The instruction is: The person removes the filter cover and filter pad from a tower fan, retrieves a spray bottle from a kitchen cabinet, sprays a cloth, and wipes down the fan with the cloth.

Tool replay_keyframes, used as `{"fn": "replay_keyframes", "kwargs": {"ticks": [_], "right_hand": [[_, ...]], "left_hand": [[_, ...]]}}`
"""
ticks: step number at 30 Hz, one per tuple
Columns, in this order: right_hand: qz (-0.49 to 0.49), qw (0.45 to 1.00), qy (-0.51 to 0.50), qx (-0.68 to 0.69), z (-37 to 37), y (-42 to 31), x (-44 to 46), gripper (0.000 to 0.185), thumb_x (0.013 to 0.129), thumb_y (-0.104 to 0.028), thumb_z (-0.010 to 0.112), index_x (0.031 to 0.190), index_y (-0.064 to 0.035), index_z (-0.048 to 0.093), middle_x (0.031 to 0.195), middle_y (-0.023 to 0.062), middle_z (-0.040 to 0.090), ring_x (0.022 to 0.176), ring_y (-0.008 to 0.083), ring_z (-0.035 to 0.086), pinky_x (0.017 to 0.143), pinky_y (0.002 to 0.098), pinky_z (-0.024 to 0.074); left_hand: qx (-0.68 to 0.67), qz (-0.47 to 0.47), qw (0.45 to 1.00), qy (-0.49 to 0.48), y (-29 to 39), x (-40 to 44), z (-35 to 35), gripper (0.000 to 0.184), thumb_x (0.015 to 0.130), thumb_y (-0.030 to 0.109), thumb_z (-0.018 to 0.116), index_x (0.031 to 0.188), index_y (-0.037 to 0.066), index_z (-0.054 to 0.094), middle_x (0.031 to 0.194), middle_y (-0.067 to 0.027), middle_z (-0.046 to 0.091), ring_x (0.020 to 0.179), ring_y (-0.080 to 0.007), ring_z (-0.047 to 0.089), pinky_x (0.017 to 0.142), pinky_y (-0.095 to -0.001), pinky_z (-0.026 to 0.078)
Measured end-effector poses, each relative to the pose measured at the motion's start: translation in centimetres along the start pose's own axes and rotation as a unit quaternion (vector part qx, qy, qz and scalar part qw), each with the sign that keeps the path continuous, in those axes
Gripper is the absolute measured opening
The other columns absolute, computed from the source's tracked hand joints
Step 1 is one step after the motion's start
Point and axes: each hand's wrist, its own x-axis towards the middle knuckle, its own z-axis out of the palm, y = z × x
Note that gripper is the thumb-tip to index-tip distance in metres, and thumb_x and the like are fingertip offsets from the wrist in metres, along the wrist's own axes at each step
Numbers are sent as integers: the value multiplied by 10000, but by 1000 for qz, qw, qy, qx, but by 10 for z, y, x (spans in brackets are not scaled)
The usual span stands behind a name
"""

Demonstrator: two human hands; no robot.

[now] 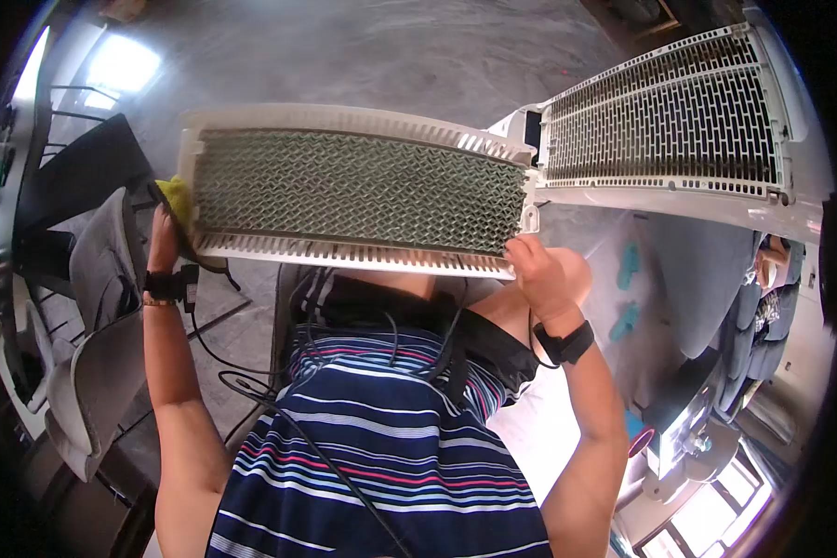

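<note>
A white slotted panel (363, 191) with a grey-green honeycomb mesh set in its frame is held across my lap. At its left end is my left hand (165, 237), partly hidden behind a yellow and dark cloth (176, 209), its fingers out of sight. My right hand (530, 265) pinches the panel's lower right corner, beside a small white tab. Just past that corner stands a white appliance (660, 197) with a slotted grille (660, 121) on its top side.
Grey chairs (98, 400) stand at the left. Black cables (279, 400) run over my striped shirt and lap. Turquoise slippers (629, 267) lie on the floor at the right. Another person (772, 265) is at the far right, near a grey sofa.
</note>
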Motion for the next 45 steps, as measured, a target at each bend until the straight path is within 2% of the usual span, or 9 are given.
{"fn": "replay_keyframes", "kwargs": {"ticks": [8,15,17,27,30,35,39,41,45], "right_hand": [[-41,987,-64,-142,-12,-14,16,90,757,-86,522,835,-75,479,859,63,505,745,219,557,583,303,466],[-92,993,-34,-69,-4,-2,19,151,715,-56,486,865,-62,470,874,65,501,744,198,566,579,289,482],[-111,988,-46,-100,-2,-2,19,181,716,-56,489,896,-41,472,908,77,509,755,191,571,579,285,488],[-70,966,-15,-249,-29,-12,7,240,718,-94,493,954,-55,511,955,70,528,713,202,552,559,341,440],[-75,981,52,-169,-32,-1,1,305,677,-48,524,982,-51,517,981,81,517,709,246,545,571,395,423],[86,992,87,-26,-38,-9,-1,383,732,-38,599,1099,-77,500,1151,119,450,845,298,555,714,349,482],[104,974,195,-53,-27,-11,13,377,718,-97,633,1069,-45,505,1196,137,430,874,299,571,692,336,489],[269,929,183,178,-23,-19,13,334,809,-157,591,1088,-12,479,1216,118,421,911,265,572,694,320,495],[266,847,303,346,-17,-23,23,291,857,-191,547,1093,-31,486,1196,77,429,876,187,564,664,294,504]], "left_hand": [[60,-33,997,-21,43,-3,21,443,911,354,413,1188,14,475,1011,-15,524,925,-107,476,815,-242,385],[32,-59,998,6,45,1,24,400,912,289,418,1205,19,450,1087,-34,531,963,-118,506,828,-252,403],[6,-46,999,5,58,-2,35,317,918,286,416,1072,30,521,880,22,525,782,-73,463,681,-221,386],[21,9,999,21,66,-3,46,245,900,204,396,1017,35,528,836,18,521,728,-87,463,640,-228,387],[39,-3,999,-14,70,0,48,254,892,209,407,1042,40,524,852,8,514,737,-89,455,641,-225,375],[47,36,998,-9,63,1,51,259,891,235,417,1021,38,525,829,10,513,713,-97,452,627,-233,379],[97,12,994,-47,57,5,41,278,892,233,408,1025,20,528,823,-16,523,736,-107,462,654,-246,391],[68,0,997,-30,53,2,43,282,890,224,402,1022,12,532,831,-29,532,750,-113,470,671,-252,397],[25,47,998,-23,39,-3,39,295,892,209,386,1036,-2,534,872,-54,560,792,-129,495,711,-262,410]]}}
